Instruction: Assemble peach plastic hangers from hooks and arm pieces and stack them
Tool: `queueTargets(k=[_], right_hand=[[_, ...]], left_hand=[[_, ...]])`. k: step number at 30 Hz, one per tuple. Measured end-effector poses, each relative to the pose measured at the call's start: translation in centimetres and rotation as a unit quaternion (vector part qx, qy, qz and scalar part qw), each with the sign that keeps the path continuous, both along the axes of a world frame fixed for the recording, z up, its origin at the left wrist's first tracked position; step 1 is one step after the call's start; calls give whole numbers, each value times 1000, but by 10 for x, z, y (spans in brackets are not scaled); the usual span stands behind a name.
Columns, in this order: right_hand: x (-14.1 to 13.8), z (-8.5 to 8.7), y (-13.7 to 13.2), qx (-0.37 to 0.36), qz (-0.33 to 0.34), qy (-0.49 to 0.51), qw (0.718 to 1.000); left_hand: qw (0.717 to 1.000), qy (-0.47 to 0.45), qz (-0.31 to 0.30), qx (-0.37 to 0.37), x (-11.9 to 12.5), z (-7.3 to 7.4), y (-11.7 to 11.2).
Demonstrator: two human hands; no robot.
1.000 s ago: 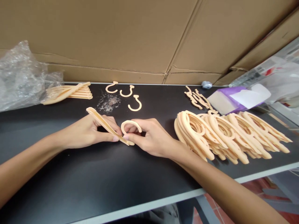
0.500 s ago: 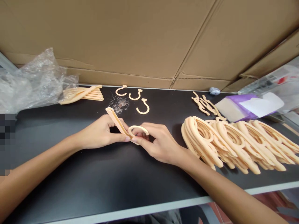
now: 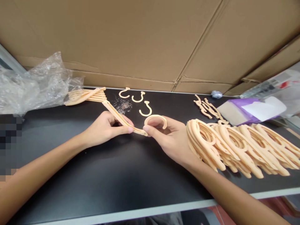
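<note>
My left hand [image 3: 106, 128] is closed on a long peach plastic hanger piece [image 3: 118, 116] that slants up to the left. My right hand [image 3: 170, 137] pinches the curved hook part [image 3: 155, 119] at the piece's lower right end, above the black table [image 3: 98, 175]. Close to the right of that hand lies a long pile of peach hangers [image 3: 236, 142].
Three loose hooks [image 3: 138, 101] and some debris lie behind the hands. A stack of straight hanger pieces [image 3: 86, 95] sits at the back left beside crumpled clear plastic [image 3: 35, 84]. Small offcuts [image 3: 207, 107], a purple-and-white pack [image 3: 248, 109] and cardboard [image 3: 150, 40] stand behind.
The hook part in my right hand has moved right, away from my left hand, so the hanger piece now stretches out long between both hands. The view has shifted slightly.
</note>
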State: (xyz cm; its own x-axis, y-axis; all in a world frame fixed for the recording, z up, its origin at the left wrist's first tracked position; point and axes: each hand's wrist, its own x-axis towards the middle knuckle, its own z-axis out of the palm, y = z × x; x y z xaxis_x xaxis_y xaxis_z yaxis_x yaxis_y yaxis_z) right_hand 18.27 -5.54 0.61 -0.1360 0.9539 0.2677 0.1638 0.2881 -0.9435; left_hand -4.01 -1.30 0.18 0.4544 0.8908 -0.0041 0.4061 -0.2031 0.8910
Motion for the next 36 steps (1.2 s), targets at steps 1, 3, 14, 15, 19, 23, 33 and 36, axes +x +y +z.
queueTargets(k=[1, 3, 14, 15, 19, 23, 33, 36], right_hand=[[1, 2, 1, -12, 0, 14, 1000], [1, 5, 3, -25, 0, 46, 999], [1, 5, 2, -24, 3, 84, 996], [2, 5, 2, -25, 2, 80, 997], [3, 3, 2, -34, -14, 74, 997], [2, 3, 2, -41, -31, 83, 995], [2, 4, -1, -33, -35, 85, 995], [1, 4, -1, -38, -35, 89, 995]], left_hand=[[1000, -3, 7, -2, 0, 0, 0], [1000, -11, 10, -2, 0, 0, 0], [981, -165, 89, -49, -4, 1, 5], [972, -196, 121, -44, -6, 2, 9], [948, -153, 262, 98, -26, 6, 26], [913, 99, 312, 243, -49, 7, 35], [768, 483, 252, 337, -62, -4, 31], [752, 507, 239, 347, -62, 1, 27]])
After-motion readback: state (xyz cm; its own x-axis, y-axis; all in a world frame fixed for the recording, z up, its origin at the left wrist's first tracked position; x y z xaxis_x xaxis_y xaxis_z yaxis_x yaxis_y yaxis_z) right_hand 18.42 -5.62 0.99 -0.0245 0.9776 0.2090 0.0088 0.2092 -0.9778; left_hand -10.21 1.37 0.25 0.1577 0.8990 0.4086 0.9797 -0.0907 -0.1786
